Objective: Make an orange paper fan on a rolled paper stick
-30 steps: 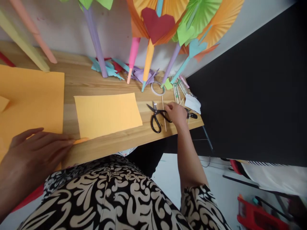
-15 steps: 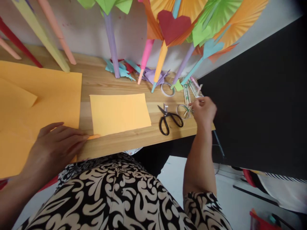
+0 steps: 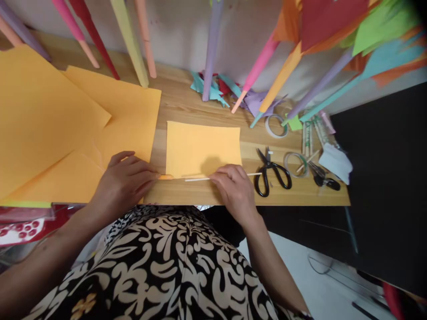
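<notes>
My left hand (image 3: pixel 128 180) lies low at the near side of the table, its closed fingers on a thin orange paper roll (image 3: pixel 166 177) whose tip sticks out to the right. Between the fingertips of my right hand (image 3: pixel 234 189) is a thin pale stick (image 3: pixel 196 179), pointing left toward that tip but apart from it. A small yellow-orange paper sheet (image 3: pixel 203 144) lies flat just beyond the stick. Black-handled scissors (image 3: pixel 267 171) rest open to the right of my right hand, close to the stick's far end.
Large yellow-orange sheets (image 3: pixel 133 102) overlap at the left. Tape rolls (image 3: pixel 276 126), a second pair of scissors (image 3: pixel 322 178) and a crumpled white piece (image 3: pixel 336 162) lie at the right. Coloured paper stems (image 3: pixel 211 49) lean against the wall, with folded scraps (image 3: pixel 258 102) at their feet.
My right hand has come left from the small items at the table's right end, now with a thin stick in it. The view has shifted left, and my left hand keeps hold of the roll.
</notes>
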`<state>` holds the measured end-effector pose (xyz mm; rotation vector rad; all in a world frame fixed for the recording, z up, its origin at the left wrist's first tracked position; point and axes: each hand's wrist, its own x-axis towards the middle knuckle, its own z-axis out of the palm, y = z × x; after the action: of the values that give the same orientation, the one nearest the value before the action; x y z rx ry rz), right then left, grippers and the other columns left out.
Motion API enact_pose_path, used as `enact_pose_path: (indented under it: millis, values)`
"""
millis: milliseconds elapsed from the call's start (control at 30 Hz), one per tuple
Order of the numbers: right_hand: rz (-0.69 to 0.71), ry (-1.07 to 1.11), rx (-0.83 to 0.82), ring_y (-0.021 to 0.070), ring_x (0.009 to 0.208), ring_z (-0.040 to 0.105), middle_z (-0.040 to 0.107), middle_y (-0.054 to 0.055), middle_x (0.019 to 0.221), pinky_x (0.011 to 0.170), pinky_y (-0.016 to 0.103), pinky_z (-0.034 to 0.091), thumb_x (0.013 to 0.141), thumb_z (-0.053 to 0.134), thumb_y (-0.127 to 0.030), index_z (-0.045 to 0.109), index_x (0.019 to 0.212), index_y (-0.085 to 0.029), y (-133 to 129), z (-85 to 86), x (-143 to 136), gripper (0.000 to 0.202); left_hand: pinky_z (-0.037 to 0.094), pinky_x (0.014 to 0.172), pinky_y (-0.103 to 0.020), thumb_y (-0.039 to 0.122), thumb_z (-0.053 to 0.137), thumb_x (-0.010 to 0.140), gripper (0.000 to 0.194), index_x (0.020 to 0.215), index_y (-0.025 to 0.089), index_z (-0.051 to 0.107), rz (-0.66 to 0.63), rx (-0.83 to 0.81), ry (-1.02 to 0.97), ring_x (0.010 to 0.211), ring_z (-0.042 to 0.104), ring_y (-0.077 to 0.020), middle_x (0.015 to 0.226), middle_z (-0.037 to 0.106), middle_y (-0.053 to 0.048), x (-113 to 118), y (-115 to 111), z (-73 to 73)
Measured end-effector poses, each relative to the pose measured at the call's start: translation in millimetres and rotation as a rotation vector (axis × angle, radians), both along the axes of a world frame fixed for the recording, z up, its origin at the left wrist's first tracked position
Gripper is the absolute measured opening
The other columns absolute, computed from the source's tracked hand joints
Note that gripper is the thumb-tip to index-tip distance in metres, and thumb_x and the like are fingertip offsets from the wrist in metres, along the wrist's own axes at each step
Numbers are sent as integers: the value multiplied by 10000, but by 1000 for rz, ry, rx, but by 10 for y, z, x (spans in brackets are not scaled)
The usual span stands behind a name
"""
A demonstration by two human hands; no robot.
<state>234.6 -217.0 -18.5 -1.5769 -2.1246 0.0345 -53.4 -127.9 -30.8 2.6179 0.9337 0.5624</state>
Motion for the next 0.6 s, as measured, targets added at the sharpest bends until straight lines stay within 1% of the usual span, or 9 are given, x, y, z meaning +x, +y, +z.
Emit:
enact_pose_path:
  millis: [67, 133, 267, 467, 600]
  values:
    - [-21, 14, 19, 191, 889, 577, 691, 28, 907, 748, 311, 437, 933, 589, -104, 699, 954, -241, 18, -105, -121, 177, 355, 1041, -434, 257, 524, 989, 209, 894, 251, 710, -1, -1, -4, 868, 641, -184, 946, 749, -4, 7, -3, 13]
    - [-33, 8, 32, 183, 866, 566, 686, 13, 886, 745, 316, 404, 940, 593, -125, 704, 942, -253, 40, -141, -162, 169, 350, 1048, -431, 252, 521, 992, 217, 889, 246, 711, 2, 1, -10, 862, 642, -178, 936, 748, -2, 11, -5, 27]
    - [-67, 5, 8, 182, 848, 553, 686, 8, 883, 738, 323, 367, 941, 596, -130, 712, 927, -257, 73, -149, -173, 173, 361, 1046, -419, 247, 516, 993, 229, 882, 251, 717, 19, -8, 14, 859, 641, -174, 920, 747, 4, 23, -10, 58]
    - [-71, -11, -36, 186, 848, 569, 689, 7, 880, 728, 322, 366, 957, 573, -154, 719, 947, -282, 79, -198, -218, 194, 367, 1035, -418, 252, 523, 985, 221, 900, 260, 727, 28, -22, -18, 839, 637, -172, 904, 750, 1, 35, -11, 61]
    - [-79, 7, -35, 188, 839, 555, 681, 11, 865, 717, 321, 360, 953, 580, -144, 720, 938, -272, 79, -207, -224, 190, 362, 1042, -407, 242, 524, 984, 219, 907, 256, 728, 32, -32, -3, 852, 634, -169, 919, 753, -2, 33, -17, 58]
